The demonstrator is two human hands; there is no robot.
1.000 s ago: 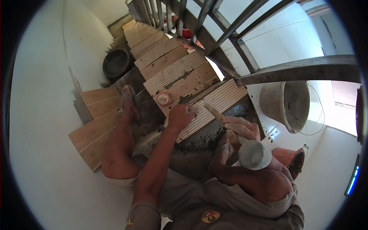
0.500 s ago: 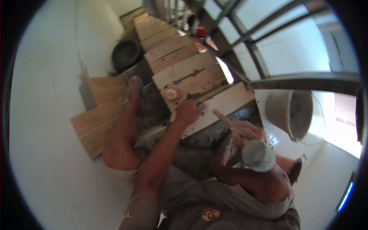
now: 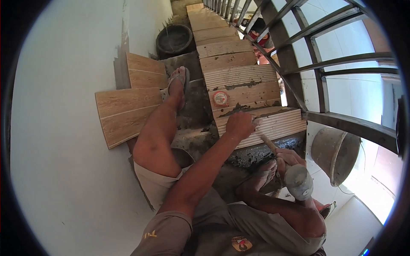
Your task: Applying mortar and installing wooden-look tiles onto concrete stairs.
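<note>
My left hand (image 3: 240, 126) rests on a ribbed striped tile (image 3: 273, 126) over dark wet mortar (image 3: 260, 153), fingers curled on something I cannot make out. My right hand (image 3: 290, 158) grips the wooden handle of a mallet (image 3: 269, 143), whose grey head (image 3: 299, 183) is toward me. An orange-rimmed tape measure (image 3: 221, 98) lies on the wood-look tile just above my left hand. My bare legs are either side of the mortar-stained steps.
Loose wood-look tiles (image 3: 124, 115) lean beside the left wall near my foot. A black basin (image 3: 174, 40) sits higher on the steps. A metal railing (image 3: 333, 119) runs along the right, with a person in red (image 3: 262, 38) beyond. A grey bucket (image 3: 331, 151) sits at right.
The view has swung, so the stairs and railing appear farther right and more upright. My hands keep about the same places relative to the tile and mallet.
</note>
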